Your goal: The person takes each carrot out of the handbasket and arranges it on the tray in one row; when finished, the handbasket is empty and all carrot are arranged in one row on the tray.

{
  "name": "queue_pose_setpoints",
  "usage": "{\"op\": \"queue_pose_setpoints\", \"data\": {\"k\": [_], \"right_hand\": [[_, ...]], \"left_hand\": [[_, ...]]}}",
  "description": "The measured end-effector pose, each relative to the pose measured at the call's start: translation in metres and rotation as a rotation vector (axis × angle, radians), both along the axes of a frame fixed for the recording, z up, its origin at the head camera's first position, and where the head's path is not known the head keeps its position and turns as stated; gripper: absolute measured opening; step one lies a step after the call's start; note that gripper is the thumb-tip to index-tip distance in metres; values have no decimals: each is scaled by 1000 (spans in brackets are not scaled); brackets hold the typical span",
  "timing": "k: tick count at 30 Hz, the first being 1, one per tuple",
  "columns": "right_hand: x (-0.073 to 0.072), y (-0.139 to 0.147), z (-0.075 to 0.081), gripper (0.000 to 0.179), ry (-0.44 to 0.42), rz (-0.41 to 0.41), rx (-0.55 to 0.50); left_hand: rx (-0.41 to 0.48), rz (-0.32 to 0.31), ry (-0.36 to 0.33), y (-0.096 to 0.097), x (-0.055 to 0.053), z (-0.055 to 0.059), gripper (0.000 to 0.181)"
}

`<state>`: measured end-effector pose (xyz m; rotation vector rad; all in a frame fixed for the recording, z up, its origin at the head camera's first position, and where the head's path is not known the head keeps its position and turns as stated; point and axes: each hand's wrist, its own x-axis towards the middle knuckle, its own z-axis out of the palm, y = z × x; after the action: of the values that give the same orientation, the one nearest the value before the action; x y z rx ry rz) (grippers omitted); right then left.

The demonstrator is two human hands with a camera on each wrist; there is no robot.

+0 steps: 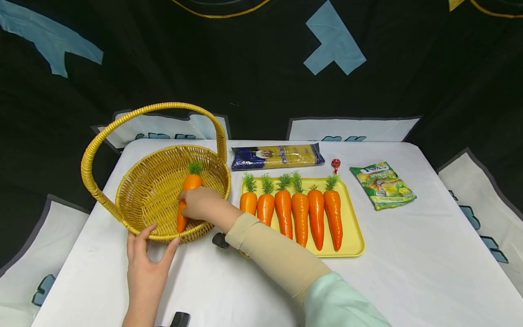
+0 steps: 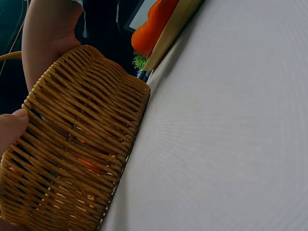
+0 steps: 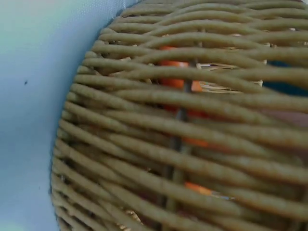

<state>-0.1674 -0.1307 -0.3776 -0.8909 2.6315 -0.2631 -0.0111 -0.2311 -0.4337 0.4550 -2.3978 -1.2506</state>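
Observation:
Inside a yellow wicker basket (image 1: 140, 181) at the left of the table, my right hand (image 1: 204, 203) grips an orange toy carrot (image 1: 193, 181) with a green tuft, partly covering its middle. The carrot lies lengthwise along the basket's right side, tuft toward the back. My left hand (image 1: 146, 268) holds the basket's near rim, with fingertips at the edge. In the left wrist view the thumb (image 2: 13, 127) lies on the rim of the basket (image 2: 82, 144). Through the weave of the basket (image 3: 144, 108), the right wrist view shows bits of orange.
A yellow tray (image 1: 351, 236) to the right carries several carrots (image 1: 300, 213) in a row. Behind it lie a blue and yellow packet (image 1: 278, 156) and a red lollipop (image 1: 336, 163). A green candy bag (image 1: 382, 185) is farther right. The basket's tall handle (image 1: 159, 106) arches overhead.

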Motion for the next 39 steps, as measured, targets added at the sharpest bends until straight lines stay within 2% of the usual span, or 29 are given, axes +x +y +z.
{"op": "queue_pose_setpoints", "data": {"k": [6,10,19,28,31,39], "right_hand": [[4,-7,-2,37,10,-16,-20],[7,-11,-5,34,9,2,-58],[5,-13,-5,34,-79,-13,-160],[5,-18,-8,37,-91,89,-124],[3,-17,-9,35,-126,89,-180],[0,-11,-9,29,-306,23,-413]], "left_hand": [[1,-6,-2,0,0,-1,66],[3,-7,-2,0,0,-1,66],[3,-6,-14,-1,-1,0,66],[0,-4,-29,0,0,-1,66],[-2,-8,-14,0,0,-2,65],[-13,-9,3,-1,0,-1,65]]}}
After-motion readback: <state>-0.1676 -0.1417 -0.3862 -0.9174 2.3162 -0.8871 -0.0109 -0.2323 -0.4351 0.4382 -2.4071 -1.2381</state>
